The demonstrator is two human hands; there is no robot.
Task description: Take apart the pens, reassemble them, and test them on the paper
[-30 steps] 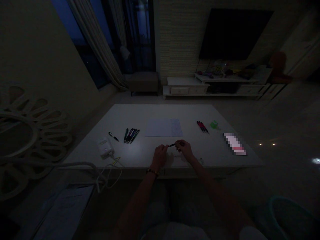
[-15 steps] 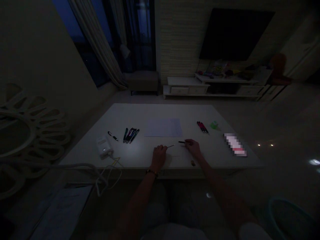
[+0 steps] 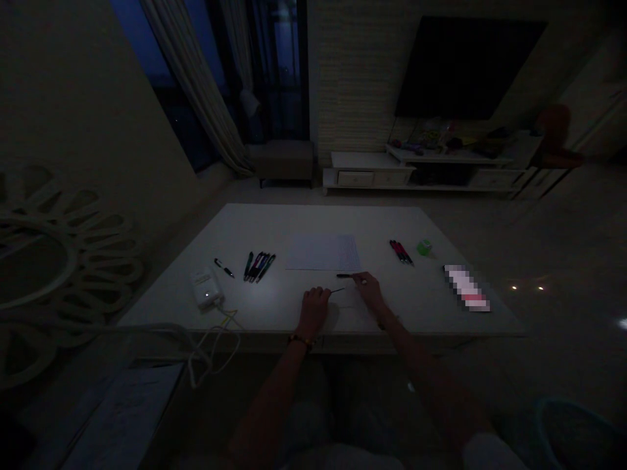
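My left hand (image 3: pixel 315 308) is closed over the near part of the white table and pinches a thin dark rod (image 3: pixel 337 290), perhaps a pen refill. Just to the right, my right hand (image 3: pixel 368 291) is closed on a short dark pen part (image 3: pixel 345 275), which points left. The rod and the pen part are apart, with the pen part slightly farther away from me. Beyond both hands lies a sheet of paper (image 3: pixel 313 251) with lines of writing on its right side. A small dark object (image 3: pixel 382 325) is partly hidden by my right wrist.
Several pens (image 3: pixel 258 267) lie grouped at the left, with a single pen (image 3: pixel 224 267) beside them. A white power adapter (image 3: pixel 206 287) trails cables over the near edge. Red-and-black pens (image 3: pixel 401 252), a green round item (image 3: pixel 424 247) and a blurred phone (image 3: pixel 467 288) are at the right.
My right hand has moved left, bringing the pen part closer above the rod. My left hand holds nearly still. My right wrist now partly covers the small dark object.
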